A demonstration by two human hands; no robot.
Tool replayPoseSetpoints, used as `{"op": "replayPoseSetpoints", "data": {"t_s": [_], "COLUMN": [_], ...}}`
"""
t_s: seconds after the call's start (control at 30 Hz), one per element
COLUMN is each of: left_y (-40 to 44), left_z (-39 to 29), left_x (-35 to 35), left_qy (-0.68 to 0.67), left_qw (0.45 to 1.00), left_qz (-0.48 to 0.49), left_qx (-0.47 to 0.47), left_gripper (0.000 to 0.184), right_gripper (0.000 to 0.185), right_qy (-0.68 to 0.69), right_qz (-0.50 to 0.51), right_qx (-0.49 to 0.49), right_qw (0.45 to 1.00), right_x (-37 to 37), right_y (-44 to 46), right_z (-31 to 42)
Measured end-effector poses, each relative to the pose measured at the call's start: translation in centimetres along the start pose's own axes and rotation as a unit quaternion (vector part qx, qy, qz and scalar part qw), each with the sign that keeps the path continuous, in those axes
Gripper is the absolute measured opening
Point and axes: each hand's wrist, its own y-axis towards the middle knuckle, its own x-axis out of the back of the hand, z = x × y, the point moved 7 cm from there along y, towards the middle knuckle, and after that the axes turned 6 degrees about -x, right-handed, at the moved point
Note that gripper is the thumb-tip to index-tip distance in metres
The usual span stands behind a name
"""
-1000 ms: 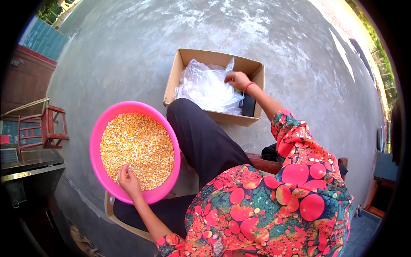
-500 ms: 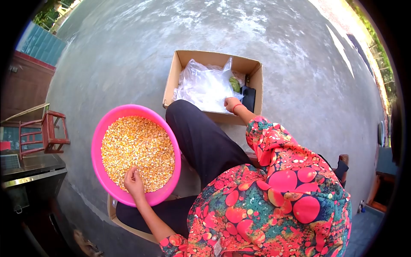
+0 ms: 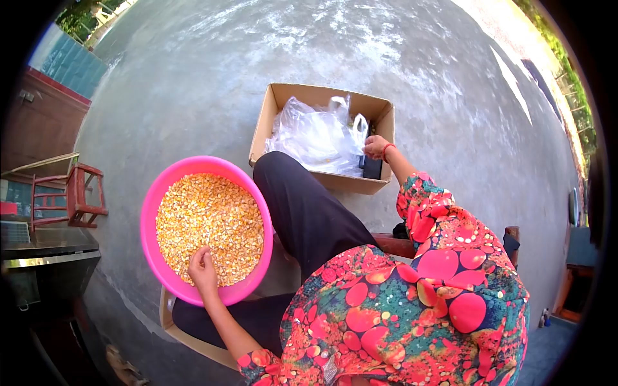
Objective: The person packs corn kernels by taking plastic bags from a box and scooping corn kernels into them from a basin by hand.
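Note:
A pink plastic basin (image 3: 149, 222) full of yellow and whitish corn kernels (image 3: 215, 222) stands at my left. My left hand (image 3: 203, 273) is over the kernels near the basin's front rim, its thumb and fingers pinched together; what they hold, if anything, is too small to make out. In front of my knee is an open cardboard box (image 3: 261, 132) with a clear plastic bag (image 3: 315, 138) spread inside. At the box's right side, my right hand (image 3: 375, 147) is closed on the bag's edge. A black object (image 3: 372, 168) lies below that hand, partly covered.
On the left, a reddish wooden chair (image 3: 84, 196) stands by a dark metal-edged cabinet (image 3: 51, 248). Grey concrete floor (image 3: 450, 128) surrounds the box. My dark-trousered leg (image 3: 302, 212) runs between basin and box.
My right hand has moved right, drawing the plastic bag's edge with it. The bag now covers the green thing seen earlier in the box. My left hand stays pinched over the corn.

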Motion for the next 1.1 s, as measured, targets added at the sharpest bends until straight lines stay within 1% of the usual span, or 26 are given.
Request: {"op": "replayPoseSetpoints", "data": {"t_s": [0.03, 0.07, 0.1, 0.17, 0.23, 0.27, 0.3, 0.33, 0.37, 0.4, 0.43, 0.5, 0.57, 0.63, 0.67, 0.7, 0.77, 0.8, 0.83, 0.87, 0.9, 0.93, 0.97, 1.0, 1.03, 1.1], "left_y": [0.0, -0.1, -0.1, -0.1, -0.1, -0.1, -0.1, -0.1, 0.0, 0.0, 0.0, 0.3, 0.8, 0.7, 0.7, 0.7, 0.5, 0.6, 0.4, 0.1, -0.3, -1.1, -2.0, -2.6, -3.4, -4.6], "left_z": [0.0, 0.0, 0.0, -0.1, 0.2, 0.3, 0.4, 0.7, 1.3, 1.6, 0.6, -3.5, -6.1, -10.8, -12.4, -13.5, -14.6, -14.2, -12.5, -9.8, -7.6, -6.9, -5.8, -5.1, -4.8, -4.3], "left_x": [0.1, 0.1, 0.2, 0.3, 0.3, 0.4, 0.4, 0.5, 0.5, 0.6, 0.9, 0.8, 0.5, 0.8, 0.9, 1.1, 1.5, 1.8, 2.1, 2.2, 2.6, 3.8, 4.8, 5.7, 6.6, 7.4], "left_qy": [-0.001, -0.006, -0.012, -0.014, -0.018, -0.056, -0.094, -0.094, -0.134, -0.173, -0.172, -0.214, -0.315, -0.414, -0.443, -0.472, -0.474, -0.47, -0.468, -0.489, -0.51, -0.502, -0.501, -0.499, -0.496, -0.522], "left_qw": [1.0, 1.0, 1.0, 1.0, 0.999, 0.998, 0.995, 0.994, 0.989, 0.982, 0.982, 0.972, 0.945, 0.906, 0.893, 0.878, 0.878, 0.879, 0.878, 0.862, 0.842, 0.841, 0.833, 0.827, 0.82, 0.808], "left_qz": [-0.004, -0.006, -0.009, -0.011, -0.013, -0.022, -0.031, -0.039, -0.049, -0.061, -0.074, -0.086, -0.086, -0.081, -0.082, -0.08, -0.066, -0.083, -0.097, -0.134, -0.169, -0.201, -0.232, -0.259, -0.284, -0.272], "left_qx": [-0.001, 0.001, 0.003, 0.015, 0.023, 0.026, 0.028, 0.028, 0.033, 0.038, 0.038, 0.034, 0.018, 0.019, 0.01, 0.001, -0.002, -0.014, -0.012, 0.021, 0.052, 0.036, 0.046, 0.014, -0.018, -0.011], "left_gripper": [0.017, 0.017, 0.018, 0.018, 0.018, 0.019, 0.02, 0.02, 0.021, 0.023, 0.023, 0.029, 0.044, 0.062, 0.069, 0.075, 0.081, 0.065, 0.065, 0.052, 0.04, 0.022, 0.02, 0.019, 0.019, 0.02], "right_gripper": [0.009, 0.008, 0.006, 0.005, 0.005, 0.005, 0.009, 0.011, 0.013, 0.014, 0.015, 0.019, 0.021, 0.021, 0.018, 0.017, 0.015, 0.015, 0.015, 0.013, 0.013, 0.014, 0.014, 0.015, 0.013, 0.011], "right_qy": [-0.218, -0.065, 0.092, 0.102, 0.101, 0.1, 0.151, 0.146, 0.14, 0.136, 0.13, 0.071, -0.017, -0.061, -0.057, -0.096, -0.247, -0.231, -0.214, -0.194, -0.199, -0.126, -0.052, -0.014, 0.02, 0.075], "right_qz": [0.008, 0.027, 0.015, -0.013, -0.008, -0.002, -0.008, 0.013, 0.034, 0.091, 0.151, 0.23, 0.319, 0.417, 0.469, 0.489, 0.479, 0.492, 0.504, 0.518, 0.525, 0.533, 0.535, 0.493, 0.477, 0.447], "right_qx": [-0.06, -0.023, 0.03, 0.042, 0.066, 0.087, 0.104, 0.13, 0.157, 0.206, 0.253, 0.33, 0.392, 0.423, 0.392, 0.432, 0.481, 0.493, 0.504, 0.467, 0.467, 0.417, 0.361, 0.33, 0.31, 0.272], "right_qw": [0.974, 0.997, 0.995, 0.994, 0.993, 0.991, 0.983, 0.981, 0.977, 0.965, 0.947, 0.913, 0.863, 0.802, 0.789, 0.751, 0.692, 0.679, 0.669, 0.69, 0.683, 0.725, 0.762, 0.805, 0.822, 0.849], "right_x": [0.1, 0.2, 0.0, 0.1, 0.7, 0.9, 0.1, -1.4, -2.9, -5.0, -7.3, -12.6, -18.4, -24.2, -26.9, -29.0, -31.8, -32.8, -33.6, -34.2, -34.5, -34.1, -33.6, -32.7, -32.2, -31.6], "right_y": [0.4, 0.5, -0.5, -1.4, -0.4, 0.3, -1.5, -3.7, -5.9, -8.0, -10.0, -14.3, -20.4, -25.8, -27.7, -29.6, -33.2, -34.3, -35.1, -34.3, -33.8, -32.4, -31.2, -30.2, -28.4, -26.1], "right_z": [-0.2, 0.8, 2.5, 4.3, 5.0, 5.7, 7.5, 9.7, 11.9, 14.3, 16.4, 20.0, 22.0, 21.6, 20.5, 19.3, 17.3, 16.5, 15.8, 14.9, 14.5, 14.8, 15.1, 15.7, 15.9, 16.3]}}
